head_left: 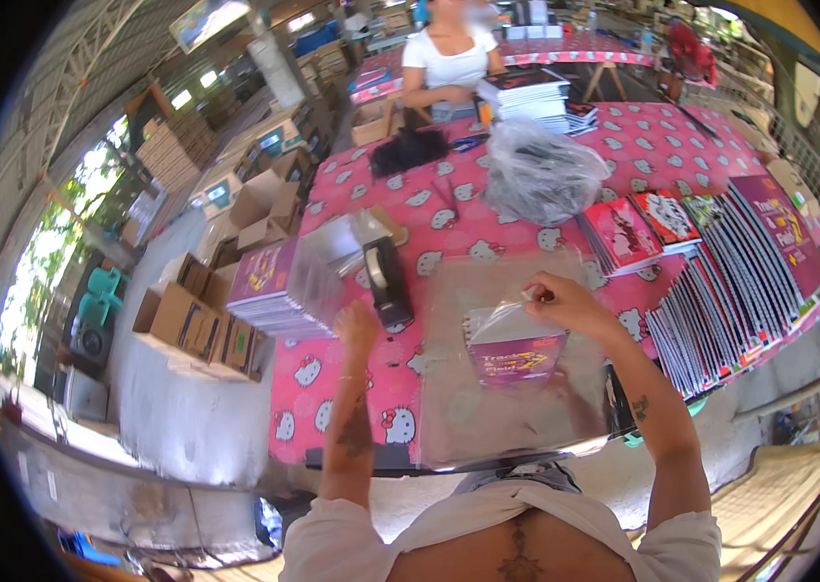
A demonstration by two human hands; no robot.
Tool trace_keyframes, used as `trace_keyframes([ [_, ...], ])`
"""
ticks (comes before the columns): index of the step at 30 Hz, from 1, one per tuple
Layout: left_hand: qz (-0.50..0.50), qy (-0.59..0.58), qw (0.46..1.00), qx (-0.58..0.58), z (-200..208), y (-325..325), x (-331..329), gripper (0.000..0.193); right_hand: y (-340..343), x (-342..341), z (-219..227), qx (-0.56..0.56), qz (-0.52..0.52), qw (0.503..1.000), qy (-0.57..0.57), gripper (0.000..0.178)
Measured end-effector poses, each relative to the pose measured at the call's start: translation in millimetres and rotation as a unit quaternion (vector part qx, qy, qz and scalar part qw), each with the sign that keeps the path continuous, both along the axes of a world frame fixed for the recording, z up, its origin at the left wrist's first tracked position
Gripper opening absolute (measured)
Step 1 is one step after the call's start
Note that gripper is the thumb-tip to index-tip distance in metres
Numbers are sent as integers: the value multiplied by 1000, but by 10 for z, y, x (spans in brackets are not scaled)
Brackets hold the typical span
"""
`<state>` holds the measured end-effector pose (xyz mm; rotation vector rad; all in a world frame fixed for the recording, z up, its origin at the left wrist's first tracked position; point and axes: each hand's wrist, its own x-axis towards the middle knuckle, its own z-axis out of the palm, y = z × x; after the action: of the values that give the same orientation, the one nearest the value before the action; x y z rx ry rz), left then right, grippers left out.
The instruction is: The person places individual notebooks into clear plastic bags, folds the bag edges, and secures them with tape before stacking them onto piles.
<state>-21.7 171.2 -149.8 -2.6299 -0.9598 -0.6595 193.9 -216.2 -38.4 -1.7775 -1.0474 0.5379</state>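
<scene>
A purple spiral notebook point(516, 361) lies in front of me on a clear plastic sheet point(449, 417). Its clear plastic sleeve point(505, 316) sticks up past the top edge. Thumb and fingers of my right hand point(561, 301) pinch the sleeve's upper right corner. My left hand point(357, 326) is off to the left, fingers bunched, between a black tape dispenser point(387, 281) and a stack of purple notebooks in plastic sleeves point(279, 281). Whatever its fingers hold, if anything, is too small to make out.
A long row of spiral notebooks point(730, 281) fills the right side of the pink patterned table point(332, 427). A clear plastic bag point(541, 175) sits beyond the sheet, with scissors point(468, 143) farther back. Cardboard boxes point(187, 320) stand left. Across the table is another person point(449, 58).
</scene>
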Motion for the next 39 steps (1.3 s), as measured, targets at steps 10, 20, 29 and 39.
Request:
trace_keyframes([
  [10,-540,400,650,-356,1778,-1681,1887,24,-103,103,-8,-16,-8,1000,-14,50],
  [20,-474,256,656,-529,1183,-1360,1623,68,-47,-115,112,-51,-72,992,-94,67],
  [29,-461,48,883,-73,1389,-2445,799,78,-553,-1026,-253,165,86,980,72,46],
  [39,-357,-123,828,-416,1670,-2845,149,88,-667,-1029,-1447,483,30,563,670,65],
])
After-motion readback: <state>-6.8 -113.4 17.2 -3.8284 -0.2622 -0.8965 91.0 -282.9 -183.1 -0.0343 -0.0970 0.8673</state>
